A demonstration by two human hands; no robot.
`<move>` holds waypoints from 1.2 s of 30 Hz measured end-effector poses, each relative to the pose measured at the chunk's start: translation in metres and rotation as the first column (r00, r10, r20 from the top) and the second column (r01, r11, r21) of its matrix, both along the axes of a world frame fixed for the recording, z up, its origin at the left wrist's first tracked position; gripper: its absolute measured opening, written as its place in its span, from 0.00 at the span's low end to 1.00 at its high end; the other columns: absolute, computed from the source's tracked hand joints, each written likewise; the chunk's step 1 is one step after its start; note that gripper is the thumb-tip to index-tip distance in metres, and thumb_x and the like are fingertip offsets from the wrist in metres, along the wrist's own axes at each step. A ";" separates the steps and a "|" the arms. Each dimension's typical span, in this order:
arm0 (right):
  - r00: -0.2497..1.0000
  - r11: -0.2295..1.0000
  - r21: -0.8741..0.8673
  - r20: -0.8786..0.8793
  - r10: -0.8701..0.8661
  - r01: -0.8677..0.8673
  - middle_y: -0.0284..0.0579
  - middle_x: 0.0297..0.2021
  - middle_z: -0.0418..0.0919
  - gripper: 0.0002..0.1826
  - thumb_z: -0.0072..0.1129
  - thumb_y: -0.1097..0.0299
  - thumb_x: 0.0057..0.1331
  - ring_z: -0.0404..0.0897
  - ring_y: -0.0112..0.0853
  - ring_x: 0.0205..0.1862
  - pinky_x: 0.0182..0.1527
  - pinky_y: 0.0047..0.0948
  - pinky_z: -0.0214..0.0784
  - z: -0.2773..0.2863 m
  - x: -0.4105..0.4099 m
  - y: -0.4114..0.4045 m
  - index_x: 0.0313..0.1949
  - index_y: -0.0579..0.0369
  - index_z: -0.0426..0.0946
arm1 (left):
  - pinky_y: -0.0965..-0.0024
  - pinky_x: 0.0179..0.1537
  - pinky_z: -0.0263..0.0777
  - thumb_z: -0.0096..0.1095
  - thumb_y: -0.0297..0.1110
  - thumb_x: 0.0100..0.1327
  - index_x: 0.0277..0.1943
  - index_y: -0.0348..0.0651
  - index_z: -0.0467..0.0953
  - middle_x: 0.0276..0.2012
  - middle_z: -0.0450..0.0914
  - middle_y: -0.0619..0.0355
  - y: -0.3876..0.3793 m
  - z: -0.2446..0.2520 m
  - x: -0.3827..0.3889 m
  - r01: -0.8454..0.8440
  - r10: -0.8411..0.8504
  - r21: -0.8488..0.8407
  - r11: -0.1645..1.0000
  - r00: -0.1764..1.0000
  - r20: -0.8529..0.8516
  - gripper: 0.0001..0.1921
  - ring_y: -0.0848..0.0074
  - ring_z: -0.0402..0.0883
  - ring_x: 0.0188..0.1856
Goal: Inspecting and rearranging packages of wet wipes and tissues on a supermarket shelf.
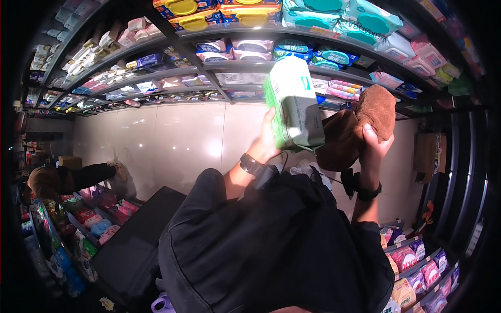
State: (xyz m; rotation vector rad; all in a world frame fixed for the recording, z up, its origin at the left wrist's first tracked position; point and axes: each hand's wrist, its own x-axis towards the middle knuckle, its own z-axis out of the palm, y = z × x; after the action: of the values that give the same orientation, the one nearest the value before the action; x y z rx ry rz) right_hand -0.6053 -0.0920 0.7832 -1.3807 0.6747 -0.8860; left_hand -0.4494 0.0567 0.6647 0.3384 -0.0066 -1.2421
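My left hand (270,131) grips a white and green soft pack (291,84) by its left side, with the fingers hidden beneath. The pack is held up and tilted in front of me, its far end brightly lit. In my right hand (373,144) is a brown plush cloth (375,109), bunched up with my thumb over it. Part of the cloth hangs down to the left, close to the pack's near end; I cannot tell whether they touch.
Ahead stand long store shelves (270,31) with rows of packaged wipes. A dark flat-topped case or cabinet (137,238) is at my left. A person (66,178) bends by the left shelves. A cardboard box (430,156) stands right. Bagged goods (415,270) fill a rack behind right.
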 end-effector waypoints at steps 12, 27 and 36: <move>0.999 0.974 -0.225 0.024 0.039 -0.032 0.47 0.44 0.77 0.37 0.71 0.71 0.41 0.77 0.32 0.46 0.53 0.33 0.68 0.020 0.017 0.005 0.52 0.68 0.68 | 0.60 0.54 0.72 0.55 0.41 0.62 0.62 0.33 0.60 0.55 0.71 0.45 0.010 -0.019 0.005 0.089 -0.079 -0.035 0.995 0.971 0.224 0.29 0.62 0.74 0.55; 0.969 0.634 -0.734 -0.214 0.124 -0.244 0.55 0.50 0.72 0.31 0.69 0.73 0.46 0.74 0.46 0.50 0.52 0.37 0.67 0.011 0.032 0.017 0.52 0.66 0.71 | 0.63 0.58 0.67 0.54 0.27 0.56 0.64 0.37 0.58 0.55 0.71 0.50 0.007 -0.002 -0.006 0.084 -0.132 0.156 0.984 0.935 0.330 0.31 0.66 0.72 0.57; 0.980 0.743 -0.642 -0.171 0.102 -0.189 0.55 0.47 0.73 0.20 0.68 0.73 0.49 0.74 0.48 0.49 0.50 0.38 0.66 0.000 0.033 0.019 0.44 0.61 0.77 | 0.63 0.57 0.69 0.57 0.31 0.58 0.64 0.37 0.57 0.56 0.70 0.50 0.006 0.004 -0.007 0.100 -0.126 0.097 0.990 0.936 0.327 0.31 0.66 0.72 0.56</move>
State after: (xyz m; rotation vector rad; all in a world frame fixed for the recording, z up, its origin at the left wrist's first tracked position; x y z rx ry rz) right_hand -0.5724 -0.0726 0.7832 -2.1110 0.3337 -0.9585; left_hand -0.4567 0.0629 0.6691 0.6222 -0.2716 -1.2884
